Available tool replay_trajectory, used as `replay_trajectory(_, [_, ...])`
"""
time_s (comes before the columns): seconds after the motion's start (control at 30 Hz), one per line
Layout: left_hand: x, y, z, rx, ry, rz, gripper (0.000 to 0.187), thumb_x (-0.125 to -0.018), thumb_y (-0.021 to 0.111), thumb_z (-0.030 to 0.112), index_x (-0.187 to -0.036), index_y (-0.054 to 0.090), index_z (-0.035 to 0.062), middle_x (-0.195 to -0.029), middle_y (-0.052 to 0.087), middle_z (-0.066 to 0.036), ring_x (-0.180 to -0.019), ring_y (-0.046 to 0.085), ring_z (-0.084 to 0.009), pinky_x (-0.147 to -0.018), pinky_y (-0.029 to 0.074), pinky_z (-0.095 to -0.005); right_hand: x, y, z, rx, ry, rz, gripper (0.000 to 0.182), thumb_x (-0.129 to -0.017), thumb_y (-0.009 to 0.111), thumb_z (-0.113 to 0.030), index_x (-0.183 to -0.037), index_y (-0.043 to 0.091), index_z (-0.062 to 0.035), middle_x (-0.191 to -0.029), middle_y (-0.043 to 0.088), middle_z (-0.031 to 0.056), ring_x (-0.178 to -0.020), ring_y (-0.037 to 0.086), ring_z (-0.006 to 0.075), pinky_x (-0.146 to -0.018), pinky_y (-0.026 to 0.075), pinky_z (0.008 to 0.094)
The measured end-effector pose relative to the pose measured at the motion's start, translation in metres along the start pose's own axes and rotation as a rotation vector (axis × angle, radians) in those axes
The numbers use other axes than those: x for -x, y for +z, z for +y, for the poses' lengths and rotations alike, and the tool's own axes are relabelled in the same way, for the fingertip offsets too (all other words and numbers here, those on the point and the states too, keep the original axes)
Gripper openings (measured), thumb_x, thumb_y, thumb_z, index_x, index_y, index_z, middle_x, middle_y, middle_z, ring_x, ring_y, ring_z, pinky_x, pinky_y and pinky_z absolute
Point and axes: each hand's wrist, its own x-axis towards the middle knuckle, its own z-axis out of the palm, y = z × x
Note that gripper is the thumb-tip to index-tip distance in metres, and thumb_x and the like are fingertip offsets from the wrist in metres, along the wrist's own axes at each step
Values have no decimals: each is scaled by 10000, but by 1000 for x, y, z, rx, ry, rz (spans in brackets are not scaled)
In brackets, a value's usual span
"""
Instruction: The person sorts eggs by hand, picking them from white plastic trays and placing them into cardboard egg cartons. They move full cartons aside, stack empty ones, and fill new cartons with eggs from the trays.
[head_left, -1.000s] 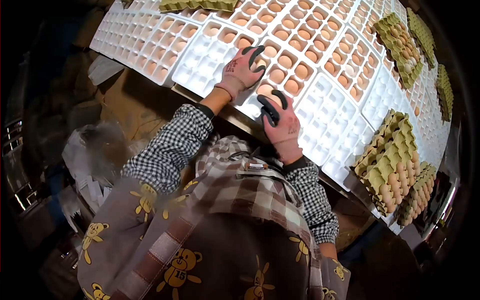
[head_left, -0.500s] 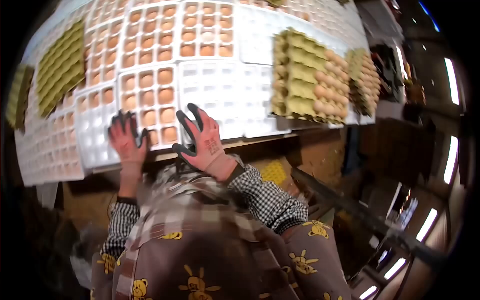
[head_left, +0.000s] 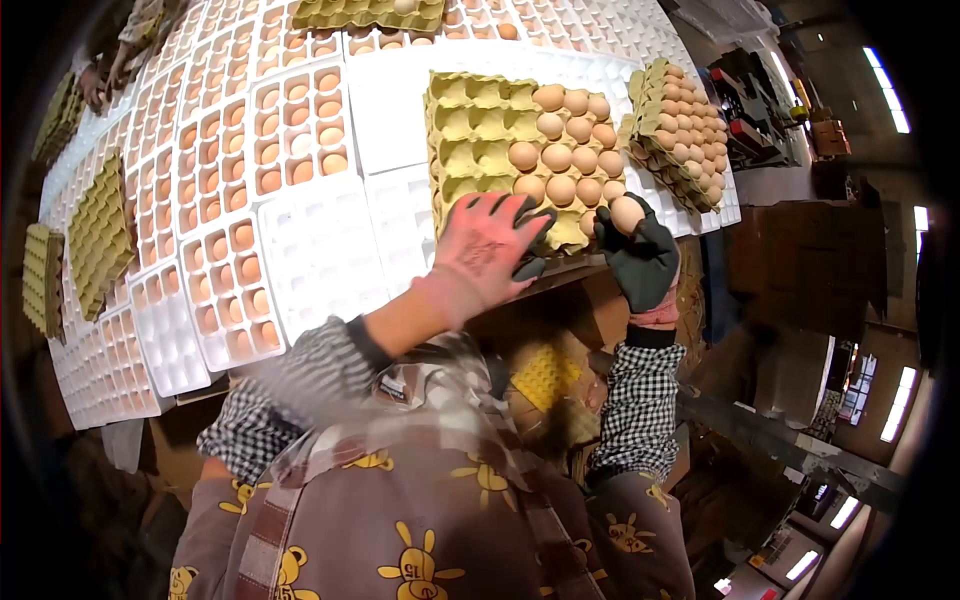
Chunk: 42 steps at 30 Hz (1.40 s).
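My right hand (head_left: pixel 640 258), in a dark-palmed glove, is closed around a brown egg (head_left: pixel 627 214) at the right front corner of a yellow-green pulp egg tray (head_left: pixel 475 130). More eggs (head_left: pixel 561 190) fill the right part of that tray, while the cups to the left show none. My left hand (head_left: pixel 485 248), in a pink glove with dark fingertips, lies over the tray's front edge. Its fingers are curled to the right, close to the front eggs. What lies between them is hidden.
White foam egg boxes (head_left: pixel 325 255), many holding eggs, cover the table. A stack of filled pulp trays (head_left: pixel 680 130) stands at right. Other pulp trays (head_left: pixel 100 235) lean at left. Another person's hand (head_left: pixel 93 88) shows at upper left. A metal bar (head_left: pixel 800 450) runs at lower right.
Both hands have moved right from the foam boxes to the pulp tray with eggs. My right hand has taken hold of an egg. The view has shifted too.
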Motion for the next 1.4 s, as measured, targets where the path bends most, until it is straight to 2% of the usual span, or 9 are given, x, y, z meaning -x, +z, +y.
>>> replay_trajectory(0.07, [-11, 18, 4, -56, -23, -96, 505, -755, 736, 163, -1240, 603, 111, -1175, 604, -116, -1163, 532, -345, -1010, 431, -436, -21, -26, -12, -146, 58, -91, 278, -926, 595, -151, -1168, 602, -14, -1062, 618, 113, -998, 617, 225, -897, 540, 406])
replay_trajectory(0.23, [-13, 27, -28, 1013, -442, 140, 464, -783, 694, 120, -1230, 578, 72, -1115, 605, -108, -1038, 577, -294, -966, 463, -399, -22, -23, -11, 2095, -546, -319, 505, -671, 813, -196, -1148, 652, -162, -1135, 599, 118, -997, 645, 289, -796, 530, 356])
replay_trajectory(0.33, [-42, 3, -27, 416, -268, 20, 429, -800, 708, 129, -1205, 586, 57, -1128, 579, -132, -946, 614, -269, -863, 519, -346, -25, -19, -23, 1834, -387, -273, 481, -729, 780, -181, -1178, 620, -115, -1129, 634, 111, -933, 657, 281, -799, 541, 381])
replay_trajectory(0.47, [-60, 23, -15, -154, -336, -192, 541, -764, 777, 248, -1220, 529, 96, -1100, 585, -168, -908, 637, -326, -777, 516, -395, -42, -31, -43, 217, 316, -169, 338, -902, 567, -180, -1198, 580, -17, -1084, 663, 98, -820, 637, 147, -704, 533, 258])
replay_trajectory(0.8, [-108, 33, -38, -547, -256, -248, 277, -789, 678, 232, -1049, 664, 139, -1058, 611, -168, -793, 681, -303, -611, 547, -426, -89, 13, -13, 2345, -647, -622, 636, -637, 866, -285, -1223, 632, -208, -1341, 508, 130, -1042, 632, 327, -867, 526, 423])
replay_trajectory(0.9, [-100, -11, -34, -193, -408, -413, 458, -789, 728, 369, -1172, 625, 140, -1219, 551, -201, -933, 677, -327, -778, 560, -409, -89, 13, -19, 1869, -441, -532, 534, -694, 839, -232, -1173, 637, -111, -1180, 589, 127, -969, 640, 272, -833, 525, 363])
replay_trajectory(1.07, [53, -32, -94, 62, -773, 391, 592, -689, 807, 359, -1221, 616, 185, -1235, 538, -163, -962, 661, -308, -839, 547, -400, -14, 59, 26, 787, 255, -513, 623, -835, 634, -361, -1316, 511, 16, -1161, 618, 104, -898, 605, 162, -688, 507, 280])
replay_trajectory(1.17, [111, -43, -156, -311, -1086, 89, 552, -693, 807, 362, -1201, 633, 234, -1251, 525, -160, -993, 645, -331, -825, 547, -431, 6, 126, 104, 738, 442, -621, 522, -863, 672, -238, -1294, 549, 29, -1029, 662, 69, -829, 591, 105, -700, 461, 211])
replay_trajectory(1.4, [180, -41, -187, -90, -695, 292, 660, -767, 750, 315, -1371, 525, 171, -1384, 476, -140, -1267, 501, -322, -1043, 420, -455, -82, 161, 272, 1701, -395, -235, 501, -674, 834, -271, -1115, 648, -125, -1180, 556, 97, -1070, 620, 278, -851, 538, 392])
